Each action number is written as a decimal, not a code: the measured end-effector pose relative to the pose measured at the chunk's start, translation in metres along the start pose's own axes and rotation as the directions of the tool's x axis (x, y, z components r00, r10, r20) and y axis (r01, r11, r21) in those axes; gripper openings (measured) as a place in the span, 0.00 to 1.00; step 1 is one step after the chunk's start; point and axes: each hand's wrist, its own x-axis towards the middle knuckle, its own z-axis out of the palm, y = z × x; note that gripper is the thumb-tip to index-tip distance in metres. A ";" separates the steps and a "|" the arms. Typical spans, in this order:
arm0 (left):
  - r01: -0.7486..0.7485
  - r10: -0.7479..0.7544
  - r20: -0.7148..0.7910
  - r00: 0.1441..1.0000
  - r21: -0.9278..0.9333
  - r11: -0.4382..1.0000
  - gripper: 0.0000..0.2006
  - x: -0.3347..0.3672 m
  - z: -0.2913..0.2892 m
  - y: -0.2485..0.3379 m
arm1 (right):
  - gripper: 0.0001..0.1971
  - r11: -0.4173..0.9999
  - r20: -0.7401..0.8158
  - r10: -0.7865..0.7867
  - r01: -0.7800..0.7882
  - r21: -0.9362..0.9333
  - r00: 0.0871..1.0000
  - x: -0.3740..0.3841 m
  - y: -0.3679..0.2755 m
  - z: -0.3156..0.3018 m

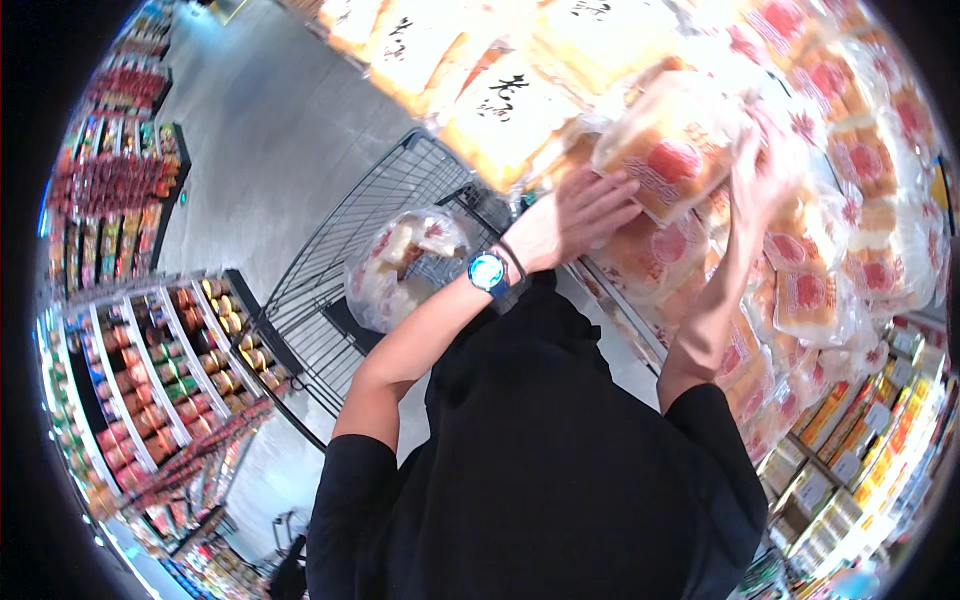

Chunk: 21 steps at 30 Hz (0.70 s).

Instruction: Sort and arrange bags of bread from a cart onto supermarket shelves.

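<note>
A clear plastic bag of bread (665, 135) with a red round print is tilted up above the other loaves on the display. My right hand (765, 165) closes round its gathered right end; bright glare washes out part of those fingers. Against the bag's lower left side lies my left hand (580, 215), fingers stretched out and not wrapped round it. A watch (487, 270) and a dark band are on my left wrist. Just below the held bag, another bagged loaf (655, 255) lies on the pile.
A wire shopping cart (330, 270) stands to my left, holding a clear bag of baked goods (400, 265). Larger bread packs (505, 115) with black writing lie ahead. Several more bagged loaves (800, 300) cover the display's right side. Stocked shelves (160, 370) stand at far left.
</note>
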 end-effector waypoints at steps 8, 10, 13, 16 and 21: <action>0.538 -0.554 -0.040 0.831 -0.193 0.821 0.24 -0.223 -0.039 0.024 | 0.07 0.947 0.039 -0.092 0.075 0.312 0.995 -0.064 -0.149 0.008; 0.712 -0.731 -0.129 0.671 -0.165 0.683 0.21 -0.294 -0.040 0.027 | 0.07 0.909 0.264 -0.109 -0.012 0.417 0.958 -0.096 -0.198 0.025; 0.927 -0.931 -0.051 0.361 -0.085 0.364 0.18 -0.402 -0.013 0.029 | 0.08 0.765 0.604 -0.228 -0.243 0.596 0.764 -0.137 -0.289 0.063; 0.966 -0.966 -0.003 0.257 -0.013 0.258 0.17 -0.468 0.013 0.025 | 0.06 0.707 0.718 -0.476 -0.265 0.656 0.508 -0.202 -0.331 0.126; 0.865 -0.881 0.291 0.372 0.236 0.443 0.23 -0.519 0.037 0.012 | 0.08 0.709 0.727 -0.668 -0.160 0.687 0.162 -0.347 -0.363 0.224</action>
